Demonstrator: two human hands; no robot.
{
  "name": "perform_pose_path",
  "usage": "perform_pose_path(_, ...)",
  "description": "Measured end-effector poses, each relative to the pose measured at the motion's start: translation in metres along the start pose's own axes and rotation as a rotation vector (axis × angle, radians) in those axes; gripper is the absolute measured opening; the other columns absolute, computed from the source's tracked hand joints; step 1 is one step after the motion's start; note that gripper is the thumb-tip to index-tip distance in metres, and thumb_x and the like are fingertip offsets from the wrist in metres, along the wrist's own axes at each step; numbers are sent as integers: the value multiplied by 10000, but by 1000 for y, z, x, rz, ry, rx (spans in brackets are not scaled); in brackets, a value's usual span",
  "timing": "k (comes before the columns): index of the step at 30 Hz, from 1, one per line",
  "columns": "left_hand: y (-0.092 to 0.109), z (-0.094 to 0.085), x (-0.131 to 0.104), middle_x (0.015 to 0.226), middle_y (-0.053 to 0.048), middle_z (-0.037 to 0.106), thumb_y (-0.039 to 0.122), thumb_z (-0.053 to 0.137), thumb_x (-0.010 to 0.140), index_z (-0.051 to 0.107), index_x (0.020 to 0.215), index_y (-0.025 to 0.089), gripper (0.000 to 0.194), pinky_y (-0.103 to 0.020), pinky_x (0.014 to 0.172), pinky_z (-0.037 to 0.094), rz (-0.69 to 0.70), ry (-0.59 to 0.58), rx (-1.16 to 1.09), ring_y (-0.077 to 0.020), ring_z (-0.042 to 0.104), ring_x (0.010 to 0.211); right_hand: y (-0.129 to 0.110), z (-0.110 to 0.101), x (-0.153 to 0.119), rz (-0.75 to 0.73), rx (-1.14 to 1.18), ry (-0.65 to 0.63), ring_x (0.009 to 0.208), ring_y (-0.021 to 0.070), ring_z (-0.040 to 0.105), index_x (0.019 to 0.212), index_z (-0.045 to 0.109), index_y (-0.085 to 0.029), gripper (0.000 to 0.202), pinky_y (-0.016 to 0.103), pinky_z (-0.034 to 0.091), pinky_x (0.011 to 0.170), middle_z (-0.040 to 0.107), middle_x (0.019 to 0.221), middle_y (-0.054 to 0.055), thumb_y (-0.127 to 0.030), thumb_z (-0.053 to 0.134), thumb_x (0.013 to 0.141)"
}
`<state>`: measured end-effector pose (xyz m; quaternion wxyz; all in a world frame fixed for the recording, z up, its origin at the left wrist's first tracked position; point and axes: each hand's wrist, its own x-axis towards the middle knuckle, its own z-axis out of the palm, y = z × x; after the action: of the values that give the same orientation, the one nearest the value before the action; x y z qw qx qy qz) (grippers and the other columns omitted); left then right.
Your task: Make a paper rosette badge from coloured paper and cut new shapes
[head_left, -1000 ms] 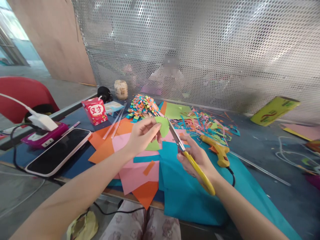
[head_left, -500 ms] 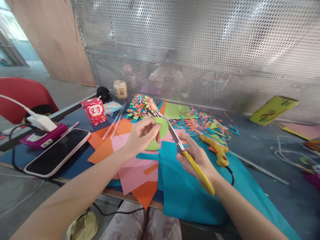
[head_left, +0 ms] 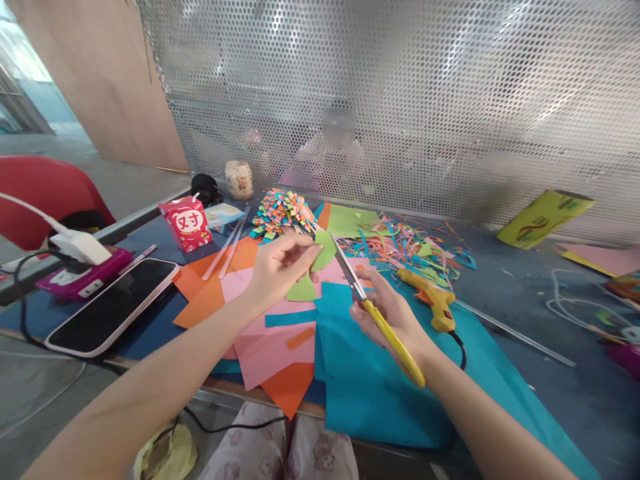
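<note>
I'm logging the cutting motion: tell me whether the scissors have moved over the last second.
Barely: the scissors in the right hand keep their spot beside the glue gun, blades at the green paper.

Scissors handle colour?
Yellow; the scissors are in the right hand, blades at the green paper. Head view.

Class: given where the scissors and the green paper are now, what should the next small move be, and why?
Probably close the scissors gently: the right hand has their blades at the edge of the green paper pinched in the left hand.

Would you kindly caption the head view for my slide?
Left hand holds green paper; right hand cuts with yellow-handled scissors.
</note>
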<state>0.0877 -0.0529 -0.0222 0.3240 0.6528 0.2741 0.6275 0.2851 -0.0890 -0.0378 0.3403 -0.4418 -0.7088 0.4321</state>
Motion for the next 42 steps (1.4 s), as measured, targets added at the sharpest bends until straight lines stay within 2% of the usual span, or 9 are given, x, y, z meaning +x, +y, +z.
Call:
perform_pose_path(6,1,1,1,454,36,540,398,630,784,552,664,156,281,-168,346,355,-10,-23,-13,-58,490,353,1,0,1,-1,-11,1,420,57,319,1162,324,-231,487,191,209,396,427,591,-89,-413,590,797)
perform_pose_path(12,0,1,2,455,53,509,413,670,740,573,671,154,285,-152,339,379,-19,26,-19,-59,514,350,1,-1,-1,9,0,0,427,60,326,1170,324,-240,506,189,212,400,411,577,-97,-419,604,788)
perform_pose_path(18,-3,-1,1,543,33,557,414,685,725,592,688,152,281,-165,374,433,-36,98,-22,-58,531,378,1,0,-1,33,0,-7,417,66,335,1157,343,-246,491,188,214,396,381,546,-105,-438,605,789)
perform_pose_path(24,-4,-1,2,550,30,557,360,692,732,609,697,147,231,-157,351,390,-2,109,-19,-62,549,388,-1,2,-1,17,-8,-14,431,61,306,1136,358,-241,452,185,210,396,364,562,-99,-477,564,810)
perform_pose_path(31,-2,0,3,516,39,541,317,690,735,621,682,146,192,-153,350,387,54,103,1,-56,538,380,-3,2,-1,28,-24,-2,440,63,314,1167,326,-232,498,188,218,400,380,584,-92,-477,566,807)
perform_pose_path(38,-4,-1,2,570,24,587,304,686,739,637,694,157,162,-158,359,389,45,124,3,-50,538,389,-4,2,-2,9,-24,-9,431,61,316,1123,380,-229,428,187,220,399,377,571,-90,-464,558,813)
perform_pose_path(42,-5,-1,0,532,28,569,322,672,753,623,697,153,185,-159,356,373,5,126,4,-53,531,385,-4,2,-1,14,5,-28,439,63,321,1111,372,-232,429,187,228,397,397,598,-83,-461,561,801)
